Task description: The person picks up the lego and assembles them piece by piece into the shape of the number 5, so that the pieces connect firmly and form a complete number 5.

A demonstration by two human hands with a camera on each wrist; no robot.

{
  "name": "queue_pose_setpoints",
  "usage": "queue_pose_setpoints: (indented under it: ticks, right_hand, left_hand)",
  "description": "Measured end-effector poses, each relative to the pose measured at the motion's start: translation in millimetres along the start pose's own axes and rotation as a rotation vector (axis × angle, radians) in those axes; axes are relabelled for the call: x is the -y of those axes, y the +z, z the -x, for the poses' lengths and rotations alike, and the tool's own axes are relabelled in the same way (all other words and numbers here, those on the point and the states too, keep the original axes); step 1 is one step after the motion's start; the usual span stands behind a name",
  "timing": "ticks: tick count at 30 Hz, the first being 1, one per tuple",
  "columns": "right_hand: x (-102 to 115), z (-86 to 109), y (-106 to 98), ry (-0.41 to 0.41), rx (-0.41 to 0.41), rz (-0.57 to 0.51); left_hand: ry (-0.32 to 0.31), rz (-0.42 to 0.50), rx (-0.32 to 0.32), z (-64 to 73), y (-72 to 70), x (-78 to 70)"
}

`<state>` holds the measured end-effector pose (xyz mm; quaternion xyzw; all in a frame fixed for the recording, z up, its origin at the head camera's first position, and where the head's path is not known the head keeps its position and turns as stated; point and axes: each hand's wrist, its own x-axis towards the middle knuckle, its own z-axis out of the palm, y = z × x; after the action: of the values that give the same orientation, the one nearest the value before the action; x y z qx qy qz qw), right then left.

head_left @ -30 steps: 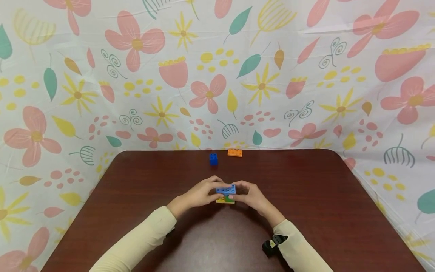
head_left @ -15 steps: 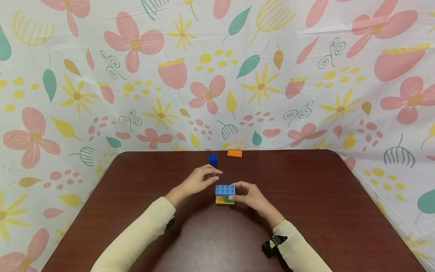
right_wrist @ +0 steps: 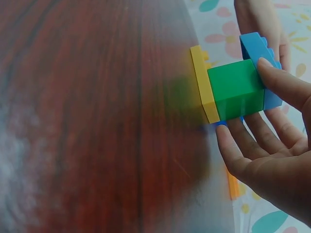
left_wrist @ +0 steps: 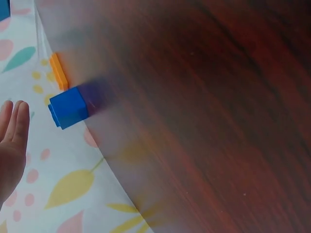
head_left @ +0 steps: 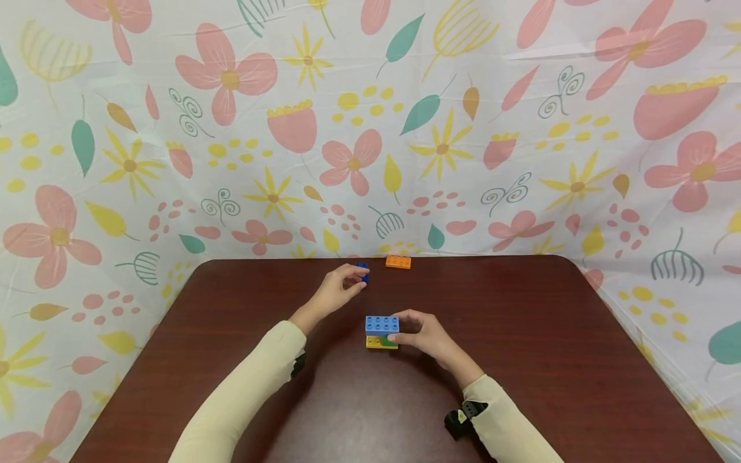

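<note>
A small stack of toy building bricks stands on the table: a thin yellow brick at the bottom, a green brick above one end and a light blue brick across the top. My right hand grips its right end, thumb on the near side and fingers behind. Farther back, my left hand is beside a dark blue brick, thumb and fingers spread. A gap shows between that hand and the brick in the left wrist view. From the head, the fingers partly hide it.
An orange brick lies at the table's far edge, right of the dark blue one. Behind the brown table hangs a flowered cloth. A black device is strapped at the right wrist.
My left hand has let go of the light blue brick and moved away and leftward to the dark blue brick. The right hand stays on the stack.
</note>
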<state>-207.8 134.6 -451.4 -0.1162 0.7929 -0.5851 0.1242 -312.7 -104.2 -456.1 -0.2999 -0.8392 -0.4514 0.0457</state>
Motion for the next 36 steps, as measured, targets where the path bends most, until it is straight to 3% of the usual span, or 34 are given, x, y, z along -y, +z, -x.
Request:
queue_pose_setpoints:
  ticks: [10, 20, 25, 32, 36]
  right_hand:
    - [1.2, 1.6, -1.2, 0.012, -0.01, 0.02]
    - [2.3, 2.2, -0.6, 0.011, -0.013, 0.018]
    - [-1.9, 0.7, 0.5, 0.001, 0.005, 0.01]
    - [-32.2, -15.2, 1.0, 0.005, -0.017, 0.018]
    - [-30.5, -15.2, 1.0, 0.007, -0.022, 0.026]
  left_hand:
    - [-0.093, -0.023, -0.089, -16.3, 1.7, 11.6]
    - [-0.191, 0.018, -0.138, -26.4, 3.7, 22.2]
    - [-0.229, 0.027, -0.134, -28.1, 6.4, 24.3]
    - [-0.299, -0.007, -0.104, -32.5, 8.0, 29.6]
    - [-0.336, -0.017, -0.089, -36.0, 7.0, 33.0]
